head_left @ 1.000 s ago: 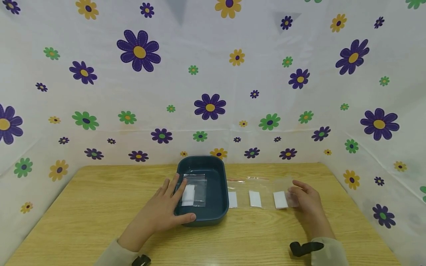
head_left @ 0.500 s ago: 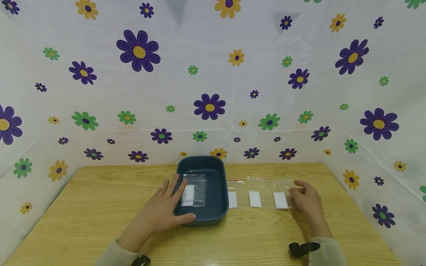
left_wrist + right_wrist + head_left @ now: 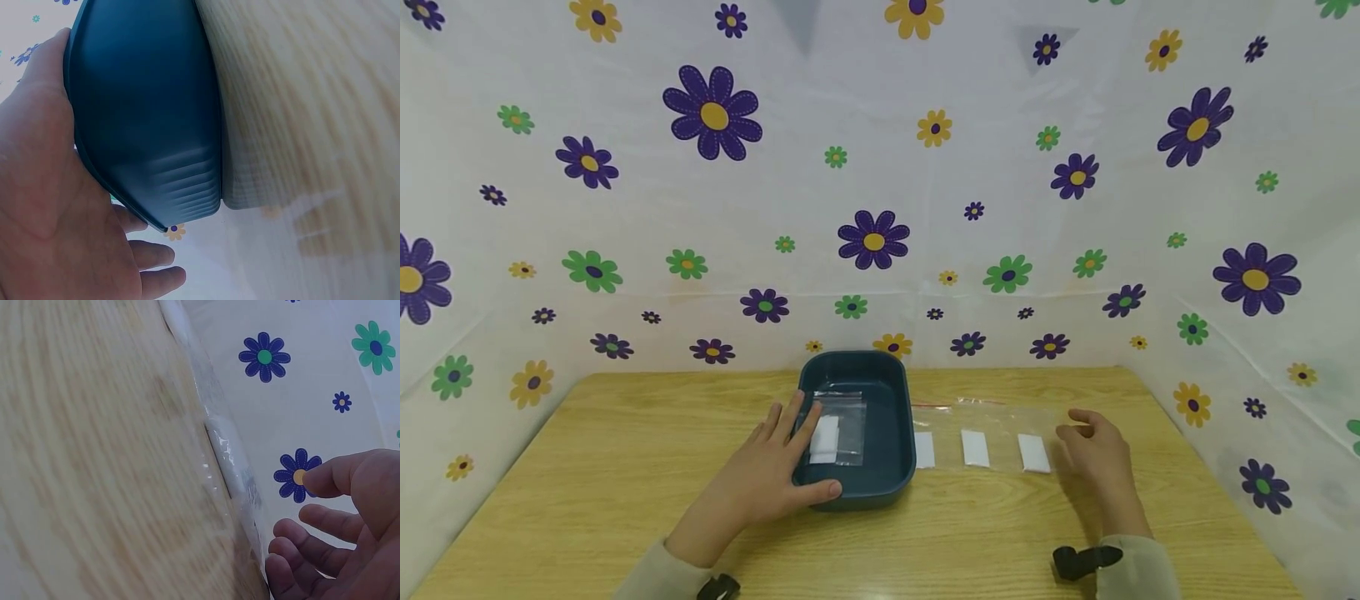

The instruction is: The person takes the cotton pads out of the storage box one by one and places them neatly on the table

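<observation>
A dark blue rectangular tray point(image 3: 887, 483) stands on the table, a clear zip bag point(image 3: 850, 429) with white folded pieces inside it. My left hand point(image 3: 760, 479) rests along the tray's left rim with spread, straight fingers; in the left wrist view its thumb lies at the rim. To the right of the tray, clear zip bags lie in a row, each with a white rectangle: one point(image 3: 924, 450) beside the tray, a middle one point(image 3: 975, 448) and a right one point(image 3: 1034, 453). My right hand point(image 3: 1097, 454) hovers at the right bag's edge, thumb and fingers apart, nothing between them.
The light wooden table point(image 3: 625, 467) reaches to a white cloth backdrop point(image 3: 865, 183) printed with purple, yellow and green flowers. A black strap device point(image 3: 1086, 562) sits on the right sleeve, and another point(image 3: 718, 587) on the left.
The right hand has let go of the right bag's edge, which lay raised against its fingers and now lies flat. That hand has shifted slightly right; the left hand and tray have not moved.
</observation>
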Tool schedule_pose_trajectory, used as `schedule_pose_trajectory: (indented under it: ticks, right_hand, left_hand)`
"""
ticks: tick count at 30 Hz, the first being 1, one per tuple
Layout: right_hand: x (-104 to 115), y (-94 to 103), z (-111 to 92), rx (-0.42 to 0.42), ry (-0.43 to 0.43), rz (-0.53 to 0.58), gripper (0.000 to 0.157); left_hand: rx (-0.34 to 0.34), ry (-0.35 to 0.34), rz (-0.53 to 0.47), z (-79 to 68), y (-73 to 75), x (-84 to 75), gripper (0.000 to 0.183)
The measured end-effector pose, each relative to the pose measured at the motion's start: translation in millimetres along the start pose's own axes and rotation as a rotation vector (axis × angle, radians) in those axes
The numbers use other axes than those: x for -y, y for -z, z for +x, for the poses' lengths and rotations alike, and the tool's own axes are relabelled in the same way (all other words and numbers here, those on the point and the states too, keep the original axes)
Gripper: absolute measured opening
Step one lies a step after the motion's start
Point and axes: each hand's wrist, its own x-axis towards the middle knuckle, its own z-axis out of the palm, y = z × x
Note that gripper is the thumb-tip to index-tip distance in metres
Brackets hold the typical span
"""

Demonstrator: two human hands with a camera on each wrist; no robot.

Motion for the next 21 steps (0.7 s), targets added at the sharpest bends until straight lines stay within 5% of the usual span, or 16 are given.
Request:
schedule_pose_trajectory:
  ticks: [21]
  right_hand:
    - [15,-0.8,-3,0.013,0.097,0.081,0.057]
  left_hand:
    - [-0.034,-0.02,0.072,0.0,1.1,-0.7,0.114]
